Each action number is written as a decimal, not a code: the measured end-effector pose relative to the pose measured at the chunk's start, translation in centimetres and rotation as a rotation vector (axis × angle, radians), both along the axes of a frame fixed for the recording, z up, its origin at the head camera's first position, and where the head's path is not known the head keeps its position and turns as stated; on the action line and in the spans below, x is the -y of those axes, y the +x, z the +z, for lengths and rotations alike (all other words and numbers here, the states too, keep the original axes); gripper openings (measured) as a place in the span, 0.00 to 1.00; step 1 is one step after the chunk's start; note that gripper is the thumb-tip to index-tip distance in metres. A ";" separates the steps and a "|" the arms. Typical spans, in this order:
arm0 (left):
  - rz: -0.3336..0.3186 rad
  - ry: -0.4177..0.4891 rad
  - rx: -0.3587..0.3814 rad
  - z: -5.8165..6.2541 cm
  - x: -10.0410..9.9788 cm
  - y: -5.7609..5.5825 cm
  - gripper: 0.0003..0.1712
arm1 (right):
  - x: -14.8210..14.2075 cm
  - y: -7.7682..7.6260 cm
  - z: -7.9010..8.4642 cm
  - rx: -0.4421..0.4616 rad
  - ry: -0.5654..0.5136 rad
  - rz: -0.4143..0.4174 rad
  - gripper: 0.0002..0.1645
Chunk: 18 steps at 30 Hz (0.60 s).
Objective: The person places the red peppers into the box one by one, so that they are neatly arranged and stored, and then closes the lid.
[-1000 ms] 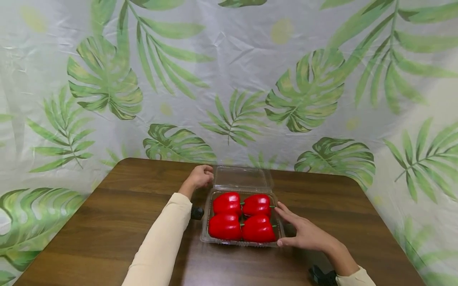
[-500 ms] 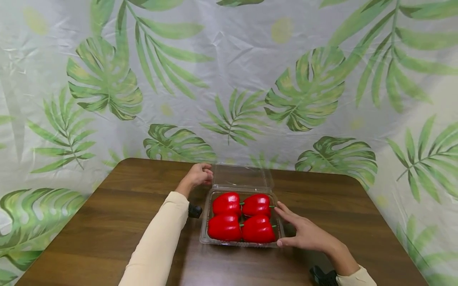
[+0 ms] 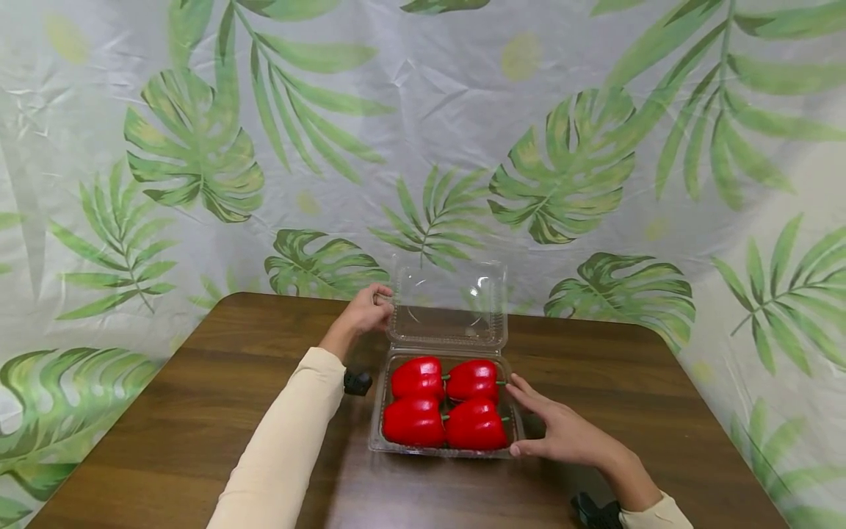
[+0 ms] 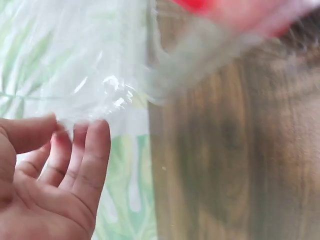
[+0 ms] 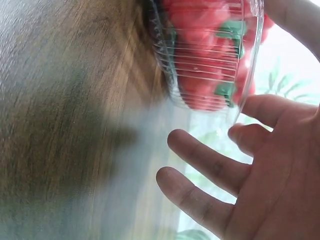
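A clear plastic clamshell container [image 3: 429, 450] lies on the table, holding several shiny red bell peppers [image 3: 477, 426] with green stems. Its hinged lid [image 3: 449, 325] stands raised at the far side, nearly upright. At the lid's left edge, my left hand [image 3: 368, 310] pinches the thin plastic between thumb and fingertips; the left wrist view shows this hand [image 4: 57, 192] beside the lid [image 4: 117, 92]. My right hand [image 3: 570, 436] is spread at the container's right side, its thumb and fingertips at the rim. In the right wrist view, two straight fingers [image 5: 210, 167] extend below the container's ribbed wall [image 5: 200, 85].
The brown wooden table [image 3: 165, 426] extends around the container on both sides. Close behind its far edge hangs a pale leaf-patterned sheet [image 3: 443, 132]. Black wrist devices, such as the left one [image 3: 358, 383], sit below each hand.
The lid has swung up from lying back near the table to almost upright. My left hand has risen with it and shifted slightly left. The right hand has stayed at the container's side.
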<state>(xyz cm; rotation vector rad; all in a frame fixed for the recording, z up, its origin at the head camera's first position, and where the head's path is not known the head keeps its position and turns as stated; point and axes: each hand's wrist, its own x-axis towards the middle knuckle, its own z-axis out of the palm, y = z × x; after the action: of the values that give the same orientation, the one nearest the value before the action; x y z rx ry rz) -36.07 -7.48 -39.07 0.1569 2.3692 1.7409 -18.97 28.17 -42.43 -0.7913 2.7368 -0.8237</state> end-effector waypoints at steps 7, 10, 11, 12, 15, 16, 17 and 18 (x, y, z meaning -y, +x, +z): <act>0.001 0.033 -0.137 1.0 -0.4 0.2 0.17 | 0.0 0.0 0.0 0.002 0.008 -0.005 0.57; -0.008 0.042 -0.168 1.0 -0.4 0.2 0.16 | 0.0 0.0 -0.1 0.012 0.002 -0.006 0.57; -0.012 0.041 -0.173 0.9 -0.3 0.2 0.15 | -0.1 0.0 -0.1 0.015 0.001 -0.007 0.57; -0.015 0.044 -0.177 0.8 -0.3 0.2 0.15 | -0.1 -0.1 -0.1 0.016 0.003 -0.009 0.57; -0.021 0.056 -0.161 0.6 -0.1 0.2 0.14 | -0.1 -0.1 -0.1 0.021 0.004 -0.011 0.57; -0.017 0.061 -0.152 0.6 0.0 0.2 0.14 | -0.1 -0.1 -0.1 0.021 0.005 -0.011 0.57; -0.012 0.068 -0.145 0.6 0.1 0.2 0.13 | 0.0 -0.2 -0.1 0.022 0.006 -0.010 0.56; -0.006 0.070 -0.143 0.5 0.1 0.2 0.13 | 0.0 -0.2 -0.1 0.024 0.004 -0.008 0.56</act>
<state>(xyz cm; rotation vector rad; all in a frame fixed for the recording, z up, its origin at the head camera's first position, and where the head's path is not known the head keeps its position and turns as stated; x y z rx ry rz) -35.88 -7.60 -38.53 0.3086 2.4018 1.8697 -19.15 28.21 -42.51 -0.7658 2.7211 -0.8237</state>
